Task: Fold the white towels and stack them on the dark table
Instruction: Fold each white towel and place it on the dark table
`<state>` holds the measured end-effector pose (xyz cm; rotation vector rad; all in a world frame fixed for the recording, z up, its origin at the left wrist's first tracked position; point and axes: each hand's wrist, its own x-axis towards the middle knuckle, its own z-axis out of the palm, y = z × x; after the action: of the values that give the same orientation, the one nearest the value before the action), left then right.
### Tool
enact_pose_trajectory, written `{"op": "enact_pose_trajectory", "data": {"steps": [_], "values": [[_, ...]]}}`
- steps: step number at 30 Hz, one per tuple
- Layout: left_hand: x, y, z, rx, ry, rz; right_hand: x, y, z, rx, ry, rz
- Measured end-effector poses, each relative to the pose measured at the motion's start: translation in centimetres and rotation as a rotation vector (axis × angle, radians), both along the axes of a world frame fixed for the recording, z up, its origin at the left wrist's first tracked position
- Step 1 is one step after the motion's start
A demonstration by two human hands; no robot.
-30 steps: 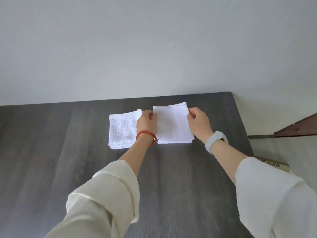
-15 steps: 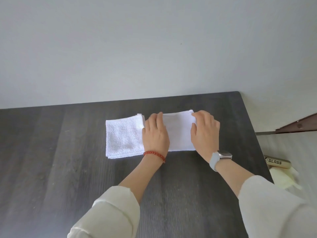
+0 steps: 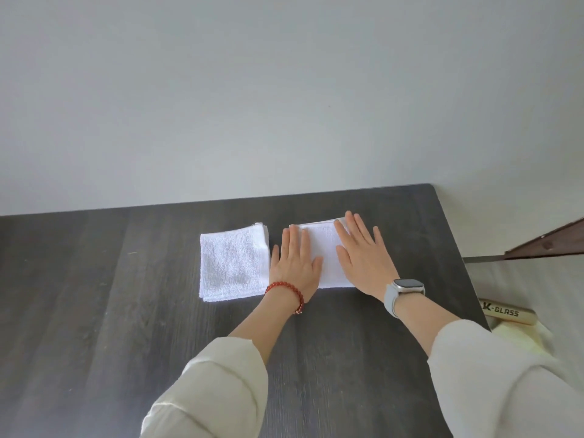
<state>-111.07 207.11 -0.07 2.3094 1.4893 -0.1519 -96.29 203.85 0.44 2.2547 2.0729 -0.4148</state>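
Both hands have been flattened: left hand (image 3: 295, 263) and right hand (image 3: 363, 257) are pressed, fingers straight, on the folded white towel (image 3: 328, 248) near the dark table (image 3: 126, 311)'s far right corner. "K-GLASS" is read on a tube (image 3: 505, 312) beyond the right edge.

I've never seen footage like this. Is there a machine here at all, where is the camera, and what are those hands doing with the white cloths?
No machine here: a person works with bare hands, and the single camera sits on their head, looking forward and down. That is why you see two arms reaching away from you.

The dark table stands against a pale wall. Two folded white towels lie on it side by side. The left towel lies alone, untouched. The right towel is under both hands: the left hand, with a red bracelet, and the right hand, with a watch, press flat on it with straight fingers. Nothing is held; there is no grip, only pressing.
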Motion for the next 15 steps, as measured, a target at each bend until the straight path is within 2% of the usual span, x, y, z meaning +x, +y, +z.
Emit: {"op": "enact_pose_trajectory", "data": {"steps": [4,10,15], "values": [[-1.2,-1.3,3.5,0.046,-0.108,0.017,-0.3,-2.9,2.7,0.203,0.224,-0.205],[-3.7,-7.6,7.3,0.043,-0.347,0.134,-0.6,-10.5,6.9,0.024,0.513,-0.276],[-3.6,-14.4,9.2,0.067,-0.396,0.177,-0.4,-17.6,10.2,0.098,0.641,-0.393]]}}
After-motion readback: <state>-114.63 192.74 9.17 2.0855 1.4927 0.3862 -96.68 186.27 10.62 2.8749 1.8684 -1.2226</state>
